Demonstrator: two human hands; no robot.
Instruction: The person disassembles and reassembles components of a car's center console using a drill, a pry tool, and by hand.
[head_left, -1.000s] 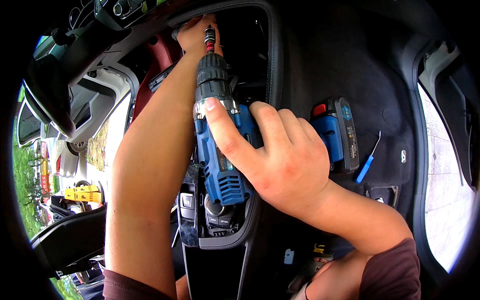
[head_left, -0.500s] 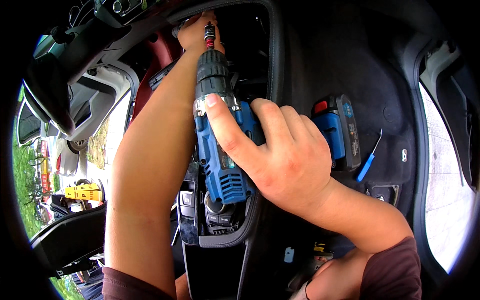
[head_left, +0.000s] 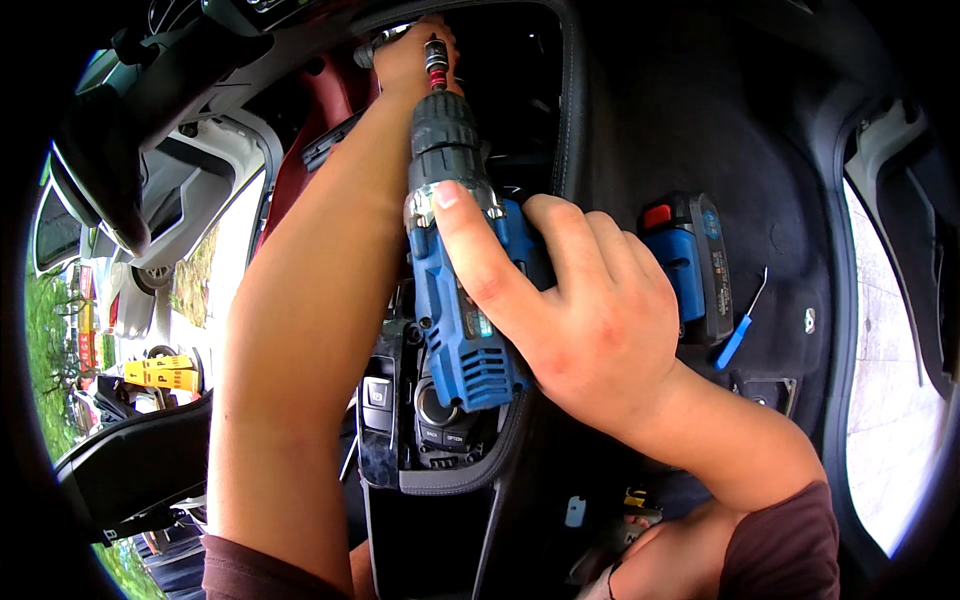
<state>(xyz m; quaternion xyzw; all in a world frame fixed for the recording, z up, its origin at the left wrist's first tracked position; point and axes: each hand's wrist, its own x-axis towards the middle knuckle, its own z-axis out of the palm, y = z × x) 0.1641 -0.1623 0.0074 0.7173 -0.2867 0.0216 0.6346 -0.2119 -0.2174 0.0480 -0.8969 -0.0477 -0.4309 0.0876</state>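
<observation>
My right hand (head_left: 610, 320) grips a blue and black cordless drill (head_left: 460, 330) from its right side. The thumb lies along the drill's body near the silver collar, and the other fingers wrap down out of sight. From the drill's black chuck a bit holder (head_left: 437, 65) with a red band points away from me. My left hand (head_left: 405, 62) reaches far forward into the opening at the console's far end, beside a dark rounded part (head_left: 372, 48). Its fingers are mostly hidden behind the bit holder and in shadow, so its grip does not show.
Below the drill sits the car's centre console (head_left: 440, 482) with a round control knob (head_left: 435, 405) and buttons. On the dark surface to the right lie a blue and black battery pack (head_left: 685, 270) and a blue-handled pick (head_left: 735, 340). An open car door (head_left: 190, 220) is at left.
The view has shifted a little, so the drill, both hands and the battery pack appear slightly further right. My right hand keeps its hold on the drill.
</observation>
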